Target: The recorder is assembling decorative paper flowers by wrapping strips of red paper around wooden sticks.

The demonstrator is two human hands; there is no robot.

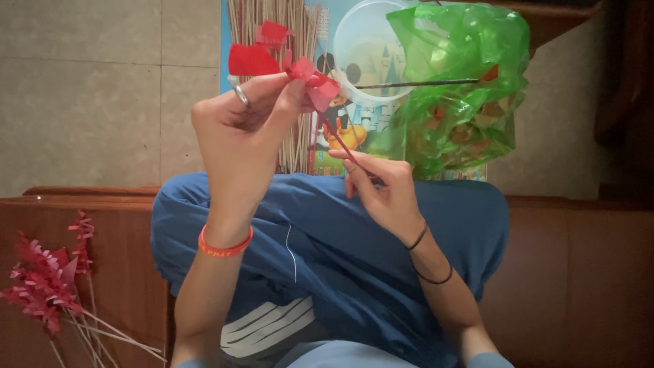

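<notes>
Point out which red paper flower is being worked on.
The red flower at top centre, pinched between both hands; the finished bunch lies untouched at lower left.

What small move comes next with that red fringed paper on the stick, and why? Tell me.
Probably the right hand should twirl the thin stick while the left hand pinches the red fringed paper at its top. A loose red strip still sticks out past the left fingers, so the paper looks only partly wound.

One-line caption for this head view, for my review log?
Left hand pinches red fringed paper atop a thin stick steadied by the right hand, above a blue-clad knee.
</notes>
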